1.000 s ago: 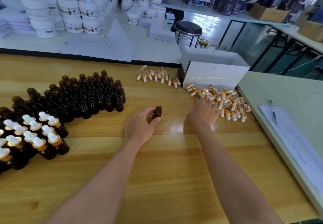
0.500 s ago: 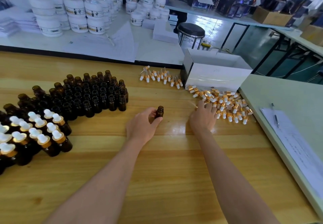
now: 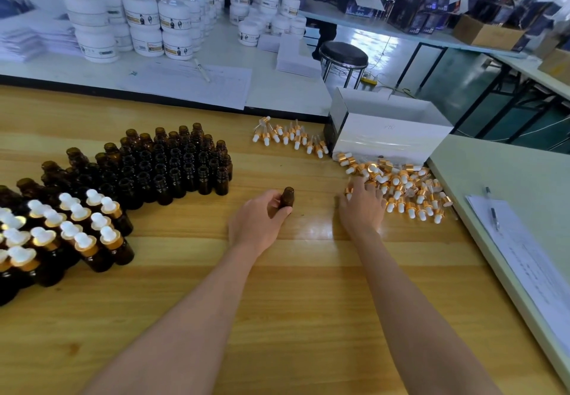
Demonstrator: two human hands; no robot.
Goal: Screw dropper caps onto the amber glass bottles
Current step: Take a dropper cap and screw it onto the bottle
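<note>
A small uncapped amber glass bottle (image 3: 287, 197) stands upright on the pale wooden table (image 3: 308, 286), just past the table's middle toward 12 o'clock. The left hand (image 3: 257, 223) grips it: thumb and fingers are curled round its lower body, and the open neck shows above them.

At 2 o'clock from the bottle, the right hand (image 3: 362, 208) lies palm down on the near edge of a loose heap of gold-collared dropper caps with white rubber bulbs (image 3: 407, 188). Its fingers are bent into the heap. Whether they hold a cap, I cannot tell.

A white rectangular cardboard box (image 3: 388, 135) sits behind the heap at 1 o'clock. A smaller scatter of the same droppers (image 3: 290, 135) lies at 12 o'clock, just beside the box's left end.

At 10 o'clock, a tight block of open amber bottles (image 3: 172, 163) stands in rows. At 9 o'clock, bottles already wearing white-bulbed caps (image 3: 71, 231) touch that block. On the pale green table at 3 o'clock, a dark pen (image 3: 493, 212) lies on a printed paper sheet (image 3: 524, 259).
</note>
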